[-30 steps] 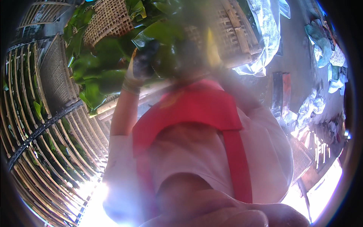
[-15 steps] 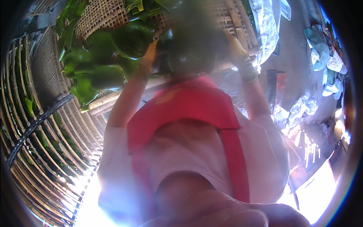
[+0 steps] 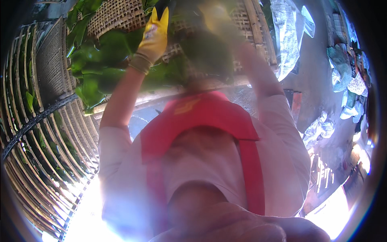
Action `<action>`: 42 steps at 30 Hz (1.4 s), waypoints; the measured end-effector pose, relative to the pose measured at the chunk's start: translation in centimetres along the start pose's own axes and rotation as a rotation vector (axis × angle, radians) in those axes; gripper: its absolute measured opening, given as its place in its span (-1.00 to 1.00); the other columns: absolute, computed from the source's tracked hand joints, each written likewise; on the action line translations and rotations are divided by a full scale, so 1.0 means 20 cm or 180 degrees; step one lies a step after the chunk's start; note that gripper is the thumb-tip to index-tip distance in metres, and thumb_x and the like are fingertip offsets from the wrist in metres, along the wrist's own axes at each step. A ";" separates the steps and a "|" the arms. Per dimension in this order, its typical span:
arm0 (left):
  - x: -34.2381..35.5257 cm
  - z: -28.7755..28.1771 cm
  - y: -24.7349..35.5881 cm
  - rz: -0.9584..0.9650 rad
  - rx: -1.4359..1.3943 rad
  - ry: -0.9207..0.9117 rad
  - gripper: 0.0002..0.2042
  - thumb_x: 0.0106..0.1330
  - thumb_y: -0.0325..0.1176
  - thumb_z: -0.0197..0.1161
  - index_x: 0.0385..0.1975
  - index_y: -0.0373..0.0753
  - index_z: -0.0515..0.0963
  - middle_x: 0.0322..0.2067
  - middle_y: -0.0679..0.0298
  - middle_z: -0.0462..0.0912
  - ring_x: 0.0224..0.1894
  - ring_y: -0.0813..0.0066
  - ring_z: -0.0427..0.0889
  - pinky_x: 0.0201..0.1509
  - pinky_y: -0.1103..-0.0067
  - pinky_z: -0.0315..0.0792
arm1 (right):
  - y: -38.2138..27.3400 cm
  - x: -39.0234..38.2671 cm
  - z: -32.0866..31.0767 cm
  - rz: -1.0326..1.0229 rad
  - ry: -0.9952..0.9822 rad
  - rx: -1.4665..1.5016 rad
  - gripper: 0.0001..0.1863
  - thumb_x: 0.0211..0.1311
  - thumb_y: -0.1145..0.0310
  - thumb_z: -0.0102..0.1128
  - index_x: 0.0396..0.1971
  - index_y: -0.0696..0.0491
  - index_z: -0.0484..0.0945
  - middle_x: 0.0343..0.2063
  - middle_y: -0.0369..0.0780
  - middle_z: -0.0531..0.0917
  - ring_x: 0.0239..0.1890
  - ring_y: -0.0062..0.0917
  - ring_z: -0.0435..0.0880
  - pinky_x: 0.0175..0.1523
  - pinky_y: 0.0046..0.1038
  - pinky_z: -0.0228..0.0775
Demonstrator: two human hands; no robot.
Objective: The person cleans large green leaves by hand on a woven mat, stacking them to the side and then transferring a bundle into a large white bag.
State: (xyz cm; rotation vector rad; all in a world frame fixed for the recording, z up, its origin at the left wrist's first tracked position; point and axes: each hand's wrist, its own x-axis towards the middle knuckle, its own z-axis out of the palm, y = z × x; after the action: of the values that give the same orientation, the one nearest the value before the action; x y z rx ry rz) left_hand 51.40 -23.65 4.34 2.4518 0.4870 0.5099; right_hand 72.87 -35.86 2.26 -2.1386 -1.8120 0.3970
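My left hand [image 3: 155, 39] wears a yellow glove and reaches over large glossy green leaves [image 3: 109, 52] on a woven bamboo tray [image 3: 117, 17]. Two of its fingers point away from me with a gap between them, and something dark shows just beyond the tips. My right hand [image 3: 216, 19], also in a yellow glove, is smeared by motion at the top middle, so its fingers cannot be read. Between my arms a blurred dark green patch [image 3: 207, 52] covers part of the weave; I cannot make out what it is.
At the left stands a rack of bamboo slats [image 3: 56, 133] with leaves behind it. A silvery plastic sheet [image 3: 285, 38] hangs by the tray's right edge. Crumpled plastic [image 3: 320, 129] lies on the floor at the right, below several bags [image 3: 348, 76].
Both hands have moved farther away over the tray. My left hand has come out from behind the leaves with its fingers apart. The dark green blur between my arms has thinned, showing more weave.
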 end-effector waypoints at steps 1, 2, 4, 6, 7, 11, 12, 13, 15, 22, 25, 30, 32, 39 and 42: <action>0.06 0.00 -0.03 -0.0163 -0.1085 0.0035 -0.42 0.17 -0.35 0.21 0.21 -0.30 0.20 0.09 0.09 0.39 0.14 0.21 0.36 0.21 0.44 0.29 | 0.04 -0.03 -0.03 -0.0252 0.0018 0.0388 -0.46 0.13 0.25 0.04 0.14 0.11 0.35 0.18 -0.06 0.33 0.17 -0.20 0.35 0.22 -0.18 0.16; 0.14 0.01 -0.10 -0.0813 -0.3499 0.0016 -0.54 0.30 -0.30 0.07 0.17 -0.32 0.26 0.03 0.15 0.44 0.08 0.31 0.42 0.19 0.49 0.31 | 0.06 -0.04 -0.07 -0.0323 -0.0011 0.0676 -0.46 0.13 0.26 0.03 0.13 0.11 0.35 0.17 -0.05 0.34 0.15 -0.20 0.35 0.21 -0.19 0.17; 0.30 -0.17 0.21 -0.0999 -0.5418 -0.1406 -0.59 0.43 -0.21 -0.12 0.14 -0.34 0.30 0.00 0.19 0.47 0.05 0.44 0.44 0.15 0.55 0.33 | 0.16 -0.10 -0.13 -0.0141 -0.0044 0.1032 -0.47 0.13 0.28 0.01 0.13 0.11 0.35 0.14 -0.04 0.35 0.12 -0.20 0.37 0.17 -0.20 0.19; 0.26 -0.16 0.06 -0.0111 -0.3020 -0.1073 -0.44 0.20 -0.37 0.17 0.21 -0.32 0.19 0.10 0.10 0.37 0.15 0.24 0.36 0.23 0.46 0.28 | 0.19 -0.12 -0.22 -0.0086 -0.0024 0.1177 -0.48 0.13 0.29 0.00 0.13 0.11 0.34 0.12 -0.03 0.37 0.09 -0.20 0.39 0.14 -0.22 0.21; 0.25 -0.14 0.06 -0.0296 -0.3687 -0.1137 -0.45 0.20 -0.41 0.16 0.21 -0.32 0.18 0.12 0.11 0.36 0.16 0.25 0.37 0.23 0.45 0.28 | 0.22 -0.13 -0.24 -0.0022 -0.0004 0.1208 -0.48 0.14 0.30 -0.01 0.13 0.12 0.34 0.10 -0.03 0.37 0.07 -0.20 0.39 0.12 -0.22 0.23; 0.17 -0.03 0.16 -0.1196 -0.5432 -0.1303 -0.55 0.24 -0.53 0.08 0.16 -0.33 0.25 0.13 0.15 0.38 0.16 0.34 0.39 0.22 0.45 0.32 | 0.30 -0.18 -0.30 0.0109 0.0121 0.1196 -0.50 0.14 0.34 -0.04 0.13 0.12 0.34 0.05 -0.01 0.41 0.01 -0.20 0.43 0.05 -0.25 0.27; 0.17 0.01 0.19 -0.1465 -0.5615 -0.1331 -0.58 0.25 -0.54 0.07 0.14 -0.33 0.29 0.11 0.16 0.41 0.15 0.35 0.41 0.21 0.45 0.34 | 0.32 -0.20 -0.29 0.0148 0.0150 0.1155 -0.50 0.14 0.35 -0.05 0.13 0.12 0.34 0.03 0.00 0.41 -0.01 -0.20 0.44 0.04 -0.26 0.28; 0.17 0.05 0.21 -0.1748 -0.5794 -0.1338 -0.61 0.25 -0.54 0.06 0.11 -0.34 0.32 0.09 0.17 0.43 0.14 0.37 0.42 0.20 0.45 0.35 | 0.35 -0.22 -0.29 0.0193 0.0180 0.1107 -0.50 0.15 0.35 -0.05 0.13 0.12 0.33 0.02 0.00 0.42 -0.02 -0.20 0.44 0.02 -0.26 0.29; 0.20 0.11 0.26 -0.2043 -0.5932 -0.1254 -0.63 0.24 -0.55 0.08 0.08 -0.33 0.36 0.03 0.18 0.49 0.09 0.36 0.47 0.18 0.44 0.37 | 0.41 -0.26 -0.30 0.0313 0.0253 0.0975 -0.51 0.15 0.37 -0.07 0.13 0.12 0.33 -0.01 0.01 0.44 -0.05 -0.20 0.46 -0.01 -0.28 0.31; 0.35 0.46 0.26 -0.2403 -0.3777 -0.0724 -0.63 0.20 -0.51 0.18 0.04 -0.27 0.41 -0.21 0.26 0.58 -0.14 0.38 0.56 0.04 0.51 0.43 | 0.59 -0.35 -0.26 0.1254 0.0514 -0.0224 -0.52 0.16 0.43 -0.12 0.13 0.13 0.32 -0.10 0.04 0.49 -0.16 -0.20 0.52 -0.13 -0.32 0.38; 0.17 0.49 0.13 -0.0551 -0.1802 -0.0402 -0.60 0.17 -0.43 0.23 0.04 -0.27 0.42 -0.10 0.18 0.53 -0.03 0.31 0.50 0.08 0.47 0.38 | 0.53 -0.45 -0.19 0.1535 0.0762 -0.0637 -0.53 0.17 0.46 -0.15 0.13 0.13 0.32 -0.15 0.06 0.52 -0.21 -0.20 0.54 -0.18 -0.34 0.41; -0.27 0.17 0.16 0.0467 0.0674 -0.1372 -0.58 0.16 -0.30 0.17 0.06 -0.21 0.43 0.09 0.02 0.38 0.15 0.14 0.34 0.23 0.35 0.21 | 0.23 -0.89 0.28 0.0671 0.0726 -0.1457 -0.48 0.20 0.49 -0.22 0.21 0.18 0.20 -0.35 0.10 0.56 -0.44 -0.28 0.58 -0.52 -0.44 0.44; -0.35 0.15 0.21 0.0951 0.1506 -0.1981 -0.56 0.16 -0.27 0.12 0.07 -0.18 0.42 0.11 -0.02 0.35 0.19 0.07 0.29 0.28 0.29 0.13 | 0.00 -0.94 0.38 0.0967 0.0090 -0.2424 -0.39 0.16 0.46 -0.14 0.26 0.23 0.10 -0.35 0.13 0.53 -0.46 -0.32 0.55 -0.52 -0.44 0.45; -0.55 0.36 0.12 0.0837 0.1748 -0.1418 -0.50 0.18 -0.22 0.01 0.18 -0.07 0.32 0.15 -0.14 0.28 0.24 -0.07 0.20 0.33 0.19 -0.02 | -0.03 -0.81 0.36 0.0315 0.1153 0.0125 -0.20 -0.04 0.63 -0.16 0.33 0.16 -0.06 0.13 -0.14 0.41 -0.16 -0.43 0.62 -0.25 -0.55 0.48; -0.56 0.41 0.12 0.0876 0.1812 -0.1434 -0.50 0.18 -0.26 -0.04 0.20 -0.03 0.31 0.16 -0.14 0.27 0.26 -0.07 0.17 0.32 0.19 -0.03 | -0.08 -0.76 0.09 0.1172 0.0292 0.0459 -0.21 -0.05 0.64 -0.12 0.31 0.07 0.02 -0.01 -0.06 0.50 -0.16 -0.29 0.61 -0.15 -0.43 0.47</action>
State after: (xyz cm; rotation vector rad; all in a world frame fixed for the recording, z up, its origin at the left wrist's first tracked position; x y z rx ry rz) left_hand 46.07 -34.35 -3.16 3.0804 0.1076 -0.1130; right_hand 68.26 -50.57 1.46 -2.3428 -1.2967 0.4879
